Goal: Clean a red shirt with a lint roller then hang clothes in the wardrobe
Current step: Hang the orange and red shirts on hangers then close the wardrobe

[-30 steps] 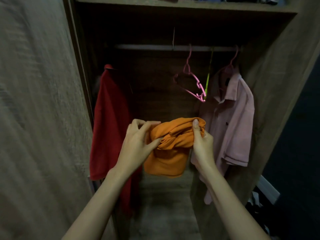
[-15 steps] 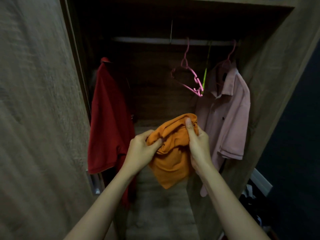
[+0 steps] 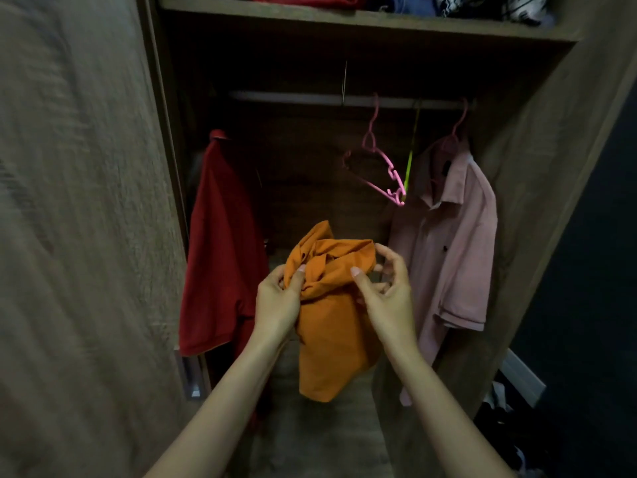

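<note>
Orange shirt [image 3: 331, 305]: bunched, held before the open wardrobe [image 3: 537, 139].
Left hand [image 3: 277, 301]: pinching the cloth.
Right hand [image 3: 387, 291]: fingers loosely spread, barely touching it.
Handling: likely light, limp; take the collar or shoulders.

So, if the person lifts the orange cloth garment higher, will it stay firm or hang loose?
Probably loose: the orange cloth garment bunches into folds at the left hand and its lower part droops freely. It seems light, as the fingers alone pinch it up. The right hand looks open beside it, so it may sag to one side.
</note>
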Tool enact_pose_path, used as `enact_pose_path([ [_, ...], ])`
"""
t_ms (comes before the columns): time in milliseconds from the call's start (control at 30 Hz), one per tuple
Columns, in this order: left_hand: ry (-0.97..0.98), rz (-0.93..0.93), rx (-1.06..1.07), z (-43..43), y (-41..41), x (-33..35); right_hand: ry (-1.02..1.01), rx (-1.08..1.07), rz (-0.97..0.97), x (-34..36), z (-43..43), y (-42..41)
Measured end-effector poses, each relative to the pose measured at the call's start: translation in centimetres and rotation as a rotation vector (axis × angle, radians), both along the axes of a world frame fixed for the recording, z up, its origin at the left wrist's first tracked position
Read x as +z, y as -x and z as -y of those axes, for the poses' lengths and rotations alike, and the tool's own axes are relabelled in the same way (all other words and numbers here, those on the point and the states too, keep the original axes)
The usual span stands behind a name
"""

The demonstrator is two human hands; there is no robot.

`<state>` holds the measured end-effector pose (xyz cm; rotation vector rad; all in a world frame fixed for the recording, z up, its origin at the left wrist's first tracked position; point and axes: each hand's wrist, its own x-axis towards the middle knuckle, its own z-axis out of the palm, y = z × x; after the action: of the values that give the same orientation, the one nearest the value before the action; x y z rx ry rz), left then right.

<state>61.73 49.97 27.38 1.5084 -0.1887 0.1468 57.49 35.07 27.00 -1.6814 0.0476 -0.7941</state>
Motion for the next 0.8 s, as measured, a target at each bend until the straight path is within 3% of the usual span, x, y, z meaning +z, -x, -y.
enact_pose_path([
  [267, -0.078, 0.197, 0.157, 1.0, 0.8, 0.1, -0.201, 0.126, 0.0, -0.3, -2.6, 0.9],
  [667, -0.085, 0.152, 0.09, 1.2, 0.2, -0.7, -0.296, 0.198, -0.197, 0.1, -1.7, -0.1],
  [800, -0.122, 0.155, 0.153, 1.2, -0.1, -1.2, -0.11, 0.029, -0.088, 0.4, -0.9, -0.8],
])
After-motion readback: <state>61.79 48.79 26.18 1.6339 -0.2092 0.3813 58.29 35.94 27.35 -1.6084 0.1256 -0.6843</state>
